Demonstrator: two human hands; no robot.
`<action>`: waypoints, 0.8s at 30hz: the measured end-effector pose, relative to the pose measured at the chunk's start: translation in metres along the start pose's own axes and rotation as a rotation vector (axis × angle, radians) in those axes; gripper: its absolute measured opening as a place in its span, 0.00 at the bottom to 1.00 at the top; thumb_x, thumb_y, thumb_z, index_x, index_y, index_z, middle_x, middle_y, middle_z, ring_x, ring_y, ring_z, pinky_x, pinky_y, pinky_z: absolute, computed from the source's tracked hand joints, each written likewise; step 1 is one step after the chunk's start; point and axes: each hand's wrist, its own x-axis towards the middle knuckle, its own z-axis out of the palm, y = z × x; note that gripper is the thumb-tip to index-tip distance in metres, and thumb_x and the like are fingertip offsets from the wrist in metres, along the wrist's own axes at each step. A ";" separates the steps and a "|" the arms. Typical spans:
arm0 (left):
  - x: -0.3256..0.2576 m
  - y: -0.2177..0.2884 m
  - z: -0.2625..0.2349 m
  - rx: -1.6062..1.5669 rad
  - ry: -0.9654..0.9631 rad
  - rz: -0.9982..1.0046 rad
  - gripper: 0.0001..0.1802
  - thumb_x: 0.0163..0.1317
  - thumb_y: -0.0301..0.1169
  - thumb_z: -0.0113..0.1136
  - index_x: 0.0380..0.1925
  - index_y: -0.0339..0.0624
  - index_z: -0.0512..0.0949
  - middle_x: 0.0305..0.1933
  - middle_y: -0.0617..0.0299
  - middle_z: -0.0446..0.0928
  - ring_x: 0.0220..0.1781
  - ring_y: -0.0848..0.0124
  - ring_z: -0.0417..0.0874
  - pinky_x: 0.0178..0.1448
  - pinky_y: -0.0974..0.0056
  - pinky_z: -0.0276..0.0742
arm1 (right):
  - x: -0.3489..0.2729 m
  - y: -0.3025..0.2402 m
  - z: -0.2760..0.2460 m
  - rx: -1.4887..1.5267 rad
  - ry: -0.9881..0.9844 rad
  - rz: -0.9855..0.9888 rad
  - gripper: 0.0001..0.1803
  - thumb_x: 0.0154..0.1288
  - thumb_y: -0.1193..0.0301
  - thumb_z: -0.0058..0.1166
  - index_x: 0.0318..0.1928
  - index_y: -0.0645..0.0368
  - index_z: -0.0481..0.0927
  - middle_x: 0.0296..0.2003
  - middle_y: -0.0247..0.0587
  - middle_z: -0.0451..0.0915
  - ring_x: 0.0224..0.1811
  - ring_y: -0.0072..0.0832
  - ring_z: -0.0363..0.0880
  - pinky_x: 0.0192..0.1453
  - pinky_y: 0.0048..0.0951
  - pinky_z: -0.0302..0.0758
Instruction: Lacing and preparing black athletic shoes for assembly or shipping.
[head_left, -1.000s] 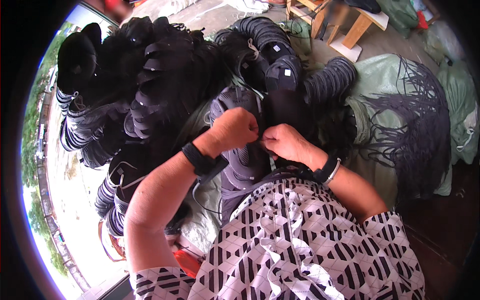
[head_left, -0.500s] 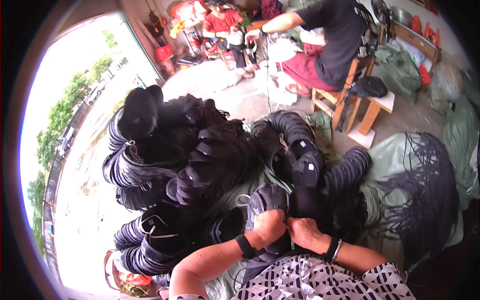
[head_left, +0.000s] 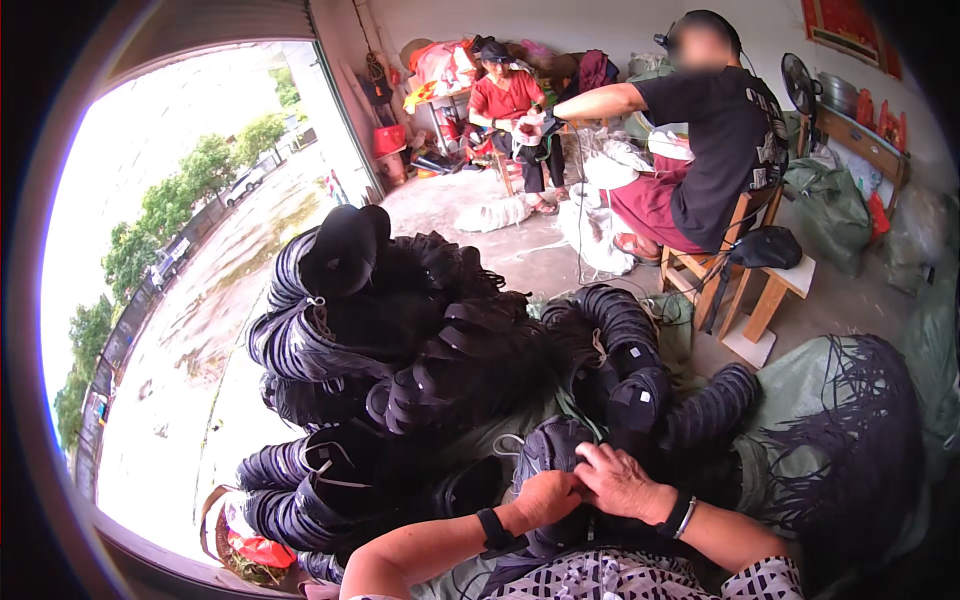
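A dark grey shoe upper (head_left: 548,452) lies in front of me, with a pale lace loop at its far left side. My left hand (head_left: 548,497) is closed in a pinch over its near part. My right hand (head_left: 622,482) meets it from the right, thumb and forefinger pressed together and the other fingers bent. Whatever is between the fingertips is too small and dark to make out. Nested stacks of black shoe uppers (head_left: 640,395) stand just beyond my hands. Long dark laces (head_left: 870,430) lie over a pale green sack to the right.
A tall heap of nested black uppers (head_left: 345,335) rises at the left. Across the floor a person in black (head_left: 710,150) sits on a wooden chair, and another in red (head_left: 507,95) sits farther back. A wooden stool (head_left: 770,305) holds a black bag. A wide doorway opens left.
The view has tipped upward, showing more of the room. My right hand has risen and reached across toward the left hand's fingertips; the left stays pinched over the shoe upper.
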 end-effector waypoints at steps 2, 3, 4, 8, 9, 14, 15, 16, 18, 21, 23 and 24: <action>-0.003 0.006 -0.008 0.015 0.037 0.015 0.11 0.53 0.36 0.56 0.33 0.45 0.81 0.29 0.52 0.80 0.34 0.57 0.82 0.40 0.58 0.77 | -0.001 0.007 -0.003 0.021 -0.019 -0.007 0.13 0.48 0.63 0.62 0.31 0.56 0.75 0.41 0.43 0.69 0.41 0.39 0.73 0.40 0.39 0.73; -0.004 0.004 -0.013 -0.200 0.089 -0.009 0.10 0.52 0.35 0.58 0.32 0.43 0.81 0.28 0.53 0.80 0.32 0.62 0.82 0.38 0.60 0.77 | -0.002 0.009 -0.004 0.041 -0.043 -0.011 0.12 0.48 0.63 0.62 0.30 0.55 0.76 0.42 0.42 0.69 0.41 0.39 0.73 0.40 0.38 0.72; -0.006 0.003 -0.015 -0.415 0.143 -0.037 0.10 0.51 0.33 0.59 0.30 0.40 0.80 0.27 0.55 0.79 0.30 0.66 0.81 0.36 0.62 0.76 | 0.000 0.008 -0.005 0.046 -0.039 -0.012 0.12 0.48 0.63 0.62 0.30 0.55 0.76 0.42 0.42 0.69 0.41 0.39 0.73 0.40 0.38 0.72; 0.006 0.000 -0.014 -0.944 0.539 -0.066 0.09 0.61 0.31 0.54 0.39 0.40 0.78 0.29 0.60 0.80 0.28 0.76 0.78 0.33 0.68 0.75 | -0.003 0.004 -0.004 -0.046 -0.140 -0.040 0.09 0.49 0.63 0.60 0.30 0.53 0.80 0.40 0.40 0.71 0.42 0.37 0.74 0.42 0.38 0.74; 0.011 0.001 -0.014 -0.911 0.542 -0.032 0.08 0.65 0.28 0.51 0.41 0.40 0.77 0.29 0.64 0.79 0.29 0.81 0.75 0.34 0.71 0.74 | -0.005 0.004 -0.002 -0.073 -0.206 -0.027 0.10 0.49 0.63 0.60 0.32 0.52 0.80 0.39 0.40 0.72 0.43 0.37 0.74 0.43 0.38 0.74; 0.015 0.022 -0.013 -0.439 0.501 0.199 0.12 0.63 0.31 0.53 0.45 0.44 0.76 0.31 0.53 0.80 0.34 0.61 0.84 0.38 0.63 0.78 | -0.004 0.018 -0.007 0.043 -0.348 -0.039 0.13 0.50 0.63 0.59 0.37 0.52 0.80 0.40 0.40 0.75 0.47 0.35 0.74 0.46 0.38 0.72; 0.018 0.021 -0.014 -0.324 0.458 0.234 0.12 0.63 0.33 0.53 0.45 0.44 0.75 0.31 0.52 0.80 0.35 0.57 0.83 0.39 0.60 0.78 | -0.005 0.019 -0.008 0.052 -0.358 -0.053 0.14 0.51 0.63 0.59 0.39 0.52 0.79 0.42 0.40 0.75 0.48 0.35 0.74 0.48 0.40 0.70; 0.022 0.019 -0.012 -0.212 0.418 0.267 0.12 0.63 0.35 0.52 0.44 0.44 0.75 0.32 0.51 0.80 0.36 0.53 0.83 0.39 0.57 0.78 | -0.007 0.020 -0.009 0.059 -0.370 -0.072 0.16 0.51 0.63 0.59 0.42 0.52 0.79 0.44 0.40 0.76 0.49 0.35 0.74 0.50 0.41 0.69; 0.026 0.020 -0.008 -0.156 0.355 0.184 0.12 0.63 0.36 0.51 0.43 0.44 0.75 0.32 0.50 0.80 0.36 0.51 0.82 0.39 0.54 0.78 | -0.012 0.021 -0.007 0.032 -0.392 -0.062 0.19 0.51 0.62 0.60 0.44 0.53 0.77 0.47 0.40 0.76 0.51 0.35 0.74 0.53 0.41 0.66; 0.034 0.010 -0.006 0.019 0.245 0.125 0.12 0.63 0.37 0.48 0.40 0.44 0.75 0.33 0.49 0.80 0.36 0.49 0.81 0.39 0.51 0.77 | -0.018 0.023 -0.005 0.123 -0.351 -0.079 0.18 0.51 0.60 0.61 0.42 0.52 0.78 0.44 0.36 0.75 0.49 0.34 0.74 0.49 0.40 0.65; 0.042 0.006 -0.005 0.206 0.181 0.095 0.11 0.61 0.34 0.49 0.39 0.43 0.76 0.32 0.50 0.80 0.35 0.50 0.82 0.39 0.51 0.78 | -0.017 0.018 -0.013 0.059 -0.272 -0.066 0.18 0.49 0.62 0.63 0.42 0.53 0.77 0.40 0.37 0.75 0.45 0.33 0.75 0.47 0.37 0.62; 0.043 0.005 -0.005 0.201 0.178 0.091 0.11 0.61 0.34 0.49 0.39 0.43 0.76 0.32 0.50 0.80 0.35 0.50 0.82 0.39 0.51 0.78 | -0.019 0.017 -0.009 0.064 -0.278 -0.066 0.18 0.49 0.62 0.63 0.42 0.53 0.77 0.40 0.37 0.75 0.45 0.33 0.75 0.47 0.37 0.62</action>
